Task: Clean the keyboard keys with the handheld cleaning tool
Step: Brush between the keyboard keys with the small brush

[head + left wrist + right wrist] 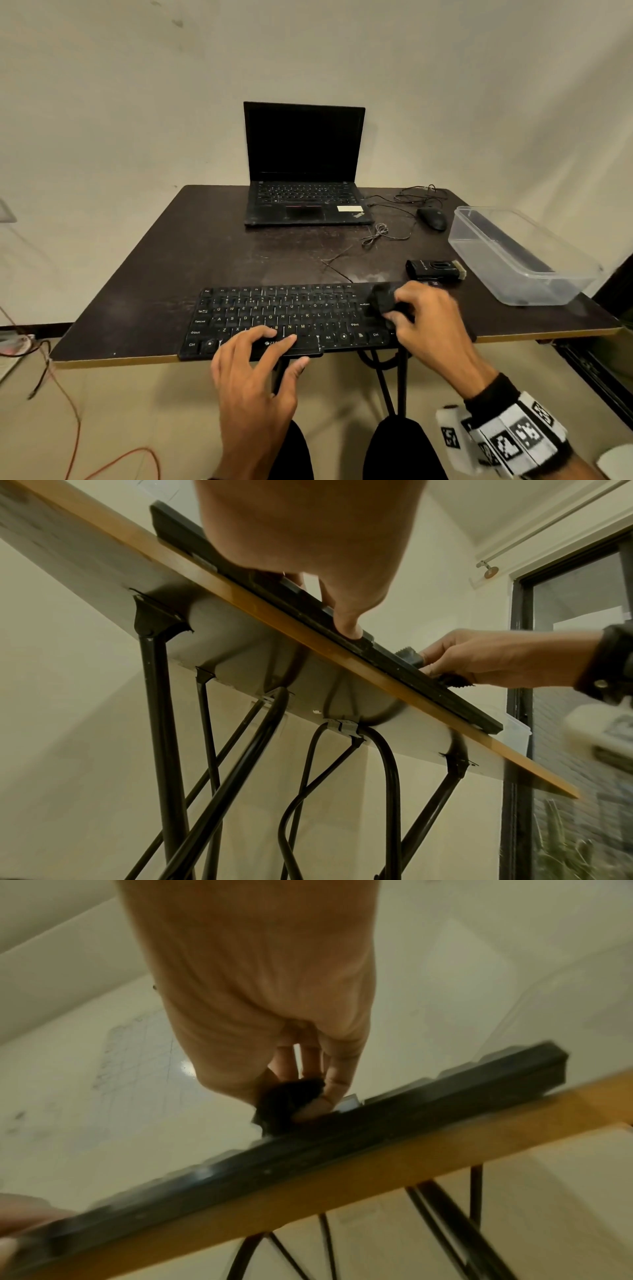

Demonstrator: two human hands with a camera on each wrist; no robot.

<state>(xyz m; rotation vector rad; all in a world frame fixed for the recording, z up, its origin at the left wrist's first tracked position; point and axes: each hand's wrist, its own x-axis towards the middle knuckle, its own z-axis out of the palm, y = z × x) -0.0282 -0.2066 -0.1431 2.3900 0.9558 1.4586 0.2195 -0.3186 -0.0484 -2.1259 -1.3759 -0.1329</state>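
A black keyboard lies along the near edge of the dark table, its front slightly overhanging. My left hand presses flat on the space-bar area with straight fingers, and its thumb is against the keyboard's front edge. At the keyboard's right end my right hand grips a dark, soft-looking cleaning tool that rests on the keys there. The right wrist view shows the fingers curled round the tool, which touches the keyboard. The left wrist view shows the tool's jagged edge.
An open black laptop stands at the back, with a mouse and loose cables to its right. A clear plastic container sits at the right edge, and a small black device lies just behind the right hand. Black table legs run below.
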